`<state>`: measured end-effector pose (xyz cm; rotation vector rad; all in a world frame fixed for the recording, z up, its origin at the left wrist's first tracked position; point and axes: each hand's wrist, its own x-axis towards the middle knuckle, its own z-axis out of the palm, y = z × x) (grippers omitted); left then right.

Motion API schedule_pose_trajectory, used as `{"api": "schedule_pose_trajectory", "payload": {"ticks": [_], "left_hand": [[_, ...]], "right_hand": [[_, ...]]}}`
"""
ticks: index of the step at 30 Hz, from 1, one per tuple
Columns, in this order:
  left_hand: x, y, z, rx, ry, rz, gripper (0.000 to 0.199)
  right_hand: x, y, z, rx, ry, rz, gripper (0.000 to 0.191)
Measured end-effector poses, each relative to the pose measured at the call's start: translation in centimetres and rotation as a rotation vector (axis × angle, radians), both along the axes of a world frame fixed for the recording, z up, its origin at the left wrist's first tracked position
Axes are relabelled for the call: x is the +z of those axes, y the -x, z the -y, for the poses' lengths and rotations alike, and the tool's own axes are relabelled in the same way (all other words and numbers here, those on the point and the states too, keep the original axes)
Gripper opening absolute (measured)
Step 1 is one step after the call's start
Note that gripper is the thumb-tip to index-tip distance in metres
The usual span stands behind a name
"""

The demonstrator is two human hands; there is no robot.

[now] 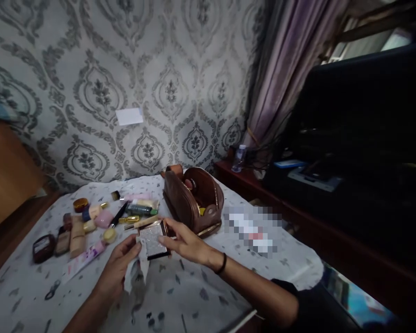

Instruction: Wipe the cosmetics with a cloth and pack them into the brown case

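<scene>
My right hand (190, 244) grips a square makeup compact (151, 241) with a silvery, glittery face and dark, gold-toned edges. The thumb lies on that face and the fingers go around the far side. A crumpled white wipe (136, 274) is pinched in my left hand (119, 262), touching the compact's left edge. Just behind the compact stands an open brown cosmetic bag (182, 199), its zipper undone and a few small items partly visible inside. Left of it lie several cosmetics, among them a pink and white tube (85, 260), a foundation bottle (77, 237) and a dark green tube (138, 209).
A patterned white cloth (180, 296) covers the table. At the right, a blurred-out packet (253, 230) lies on it. Beyond stand a dark red ledge (230, 171) with a clear bottle (239, 158) and a large black screen (360, 138). Brown wood (10, 171) borders the left.
</scene>
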<state>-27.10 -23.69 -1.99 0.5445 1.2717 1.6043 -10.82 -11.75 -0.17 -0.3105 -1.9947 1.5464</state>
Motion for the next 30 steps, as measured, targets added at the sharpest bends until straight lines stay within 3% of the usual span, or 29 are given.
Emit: {"api": "schedule_pose_trajectory", "payload": {"ticks": [3, 6, 8, 11, 14, 17, 22, 30], "left_hand": [[0.3, -0.1, -1.4, 0.057, -0.011, -0.049, 0.062], [-0.7, 0.7, -2.2, 0.020, -0.003, -0.188, 0.055], [-2.1, 1.5, -2.4, -0.037, 0.022, -0.339, 0.051], [-4.1, 2.6, -2.4, -0.066, 0.076, -0.581, 0.049], [-5.2, 3.1, -2.3, -0.118, 0.098, -0.708, 0.050], [-5.4, 2.8, -2.3, -0.133, 0.098, -0.743, 0.051], [-5.2, 1.5, -1.9, -0.033, 0.075, -0.751, 0.050], [-5.2, 1.4, -1.8, -0.035, 0.077, -0.770, 0.054]], "right_hand": [[3.0, -2.4, -1.6, -0.021, -0.063, -0.045, 0.035], [6.9, -4.6, -4.7, -0.244, -0.158, -0.104, 0.045], [9.4, -5.7, -7.3, -0.451, -0.353, -0.046, 0.052], [11.6, -6.2, -10.8, -0.652, -0.748, 0.356, 0.044], [11.6, -5.4, -13.0, -0.617, -0.935, 0.768, 0.033], [10.8, -4.1, -13.5, -0.510, -1.018, 0.982, 0.030], [10.0, -2.1, -13.4, -0.441, -1.025, 1.040, 0.029], [8.6, -0.5, -15.0, -0.456, -0.945, 1.104, 0.031]]}}
